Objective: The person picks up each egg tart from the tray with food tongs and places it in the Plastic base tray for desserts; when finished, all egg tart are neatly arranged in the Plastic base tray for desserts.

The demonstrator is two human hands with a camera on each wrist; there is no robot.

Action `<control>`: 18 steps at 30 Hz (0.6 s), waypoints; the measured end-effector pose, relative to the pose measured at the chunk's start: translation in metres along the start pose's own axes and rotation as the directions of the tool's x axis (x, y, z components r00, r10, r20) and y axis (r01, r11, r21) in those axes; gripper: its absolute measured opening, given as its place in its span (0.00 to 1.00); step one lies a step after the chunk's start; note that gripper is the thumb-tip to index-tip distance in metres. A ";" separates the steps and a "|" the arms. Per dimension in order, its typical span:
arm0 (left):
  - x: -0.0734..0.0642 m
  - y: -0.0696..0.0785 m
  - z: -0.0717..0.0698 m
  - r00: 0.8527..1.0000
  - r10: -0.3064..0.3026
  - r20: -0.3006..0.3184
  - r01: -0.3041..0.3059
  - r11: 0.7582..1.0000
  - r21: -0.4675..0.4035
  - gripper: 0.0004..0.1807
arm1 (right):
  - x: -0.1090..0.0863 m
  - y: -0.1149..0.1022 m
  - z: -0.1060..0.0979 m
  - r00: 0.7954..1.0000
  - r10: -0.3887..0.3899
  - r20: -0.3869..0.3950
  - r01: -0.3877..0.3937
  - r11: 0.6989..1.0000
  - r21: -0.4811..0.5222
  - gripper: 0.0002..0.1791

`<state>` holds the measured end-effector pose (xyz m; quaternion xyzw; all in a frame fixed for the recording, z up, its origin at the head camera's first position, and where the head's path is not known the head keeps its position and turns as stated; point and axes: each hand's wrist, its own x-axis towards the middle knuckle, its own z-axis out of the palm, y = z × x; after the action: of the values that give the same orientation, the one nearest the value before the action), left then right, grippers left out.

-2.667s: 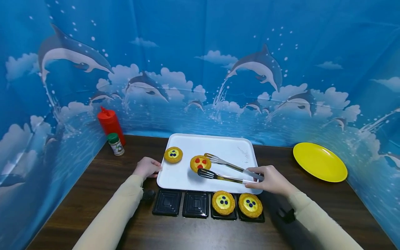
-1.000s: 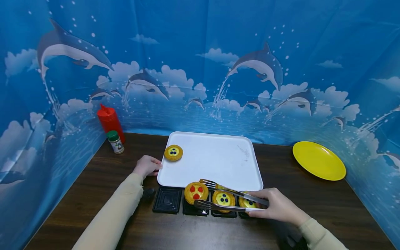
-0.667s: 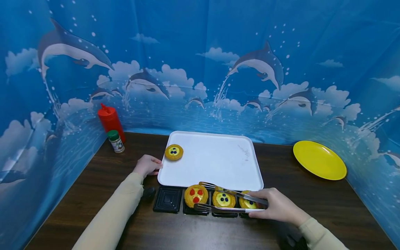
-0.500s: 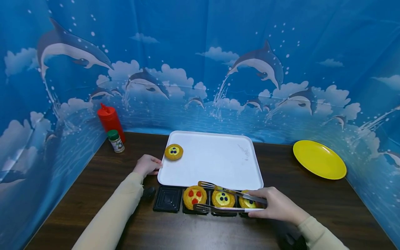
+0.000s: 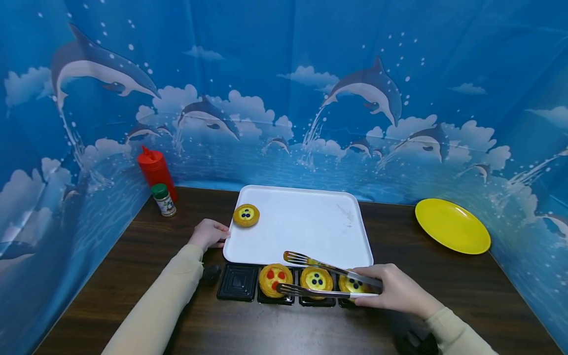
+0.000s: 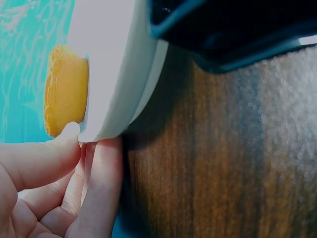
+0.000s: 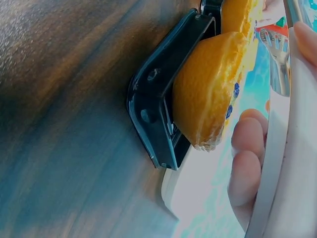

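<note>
My left hand (image 5: 208,233) pinches the left edge of the white tray (image 5: 306,222), thumb above and fingers beneath, next to a blueberry-topped tart (image 5: 246,215). The right hand (image 5: 395,288) holds metal tongs (image 5: 330,267), their two arms spread and nothing between the tips. Below the tips, a tart with red fruit (image 5: 267,286) sits in the second black square holder from the left. To its right, two blueberry tarts (image 5: 316,277) fill the other holders, the rightmost partly hidden by the tongs. In the right wrist view, a tart (image 7: 205,94) stands tilted-looking in its holder (image 7: 153,94).
An unfilled black holder (image 5: 237,283) stands leftmost in the row, against the tray's front edge. A yellow plate (image 5: 452,227) lies at the back right. At the back left are a red squeeze bottle (image 5: 156,172) and a green-capped shaker (image 5: 164,201).
The red-fruit tart has gone from the tray into the second holder, carried between the tongs. The tongs have since lifted slightly off it. My left hand has stayed on the tray edge.
</note>
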<state>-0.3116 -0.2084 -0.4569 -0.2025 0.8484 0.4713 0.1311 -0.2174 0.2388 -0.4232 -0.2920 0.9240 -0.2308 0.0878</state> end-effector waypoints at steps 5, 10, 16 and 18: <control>0.001 -0.001 -0.001 1.000 0.006 -0.003 -0.006 1.000 0.005 0.14 | 0.001 0.000 0.000 1.000 -0.021 -0.010 0.021 1.000 0.017 0.34; 0.002 0.000 -0.001 1.000 0.011 0.001 -0.011 1.000 0.005 0.14 | 0.004 0.000 -0.002 1.000 -0.008 -0.019 0.009 0.999 0.044 0.32; 0.001 0.000 -0.002 1.000 0.006 0.016 -0.006 1.000 -0.004 0.14 | 0.012 -0.001 -0.008 0.999 -0.010 -0.045 0.010 1.000 0.012 0.32; -0.001 0.001 -0.003 1.000 0.004 0.018 -0.004 1.000 -0.006 0.13 | 0.016 -0.001 -0.010 0.998 -0.017 -0.055 0.017 1.000 -0.005 0.33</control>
<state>-0.3114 -0.2104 -0.4544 -0.1971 0.8462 0.4757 0.1373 -0.2327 0.2327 -0.4144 -0.2935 0.9241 -0.2372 0.0598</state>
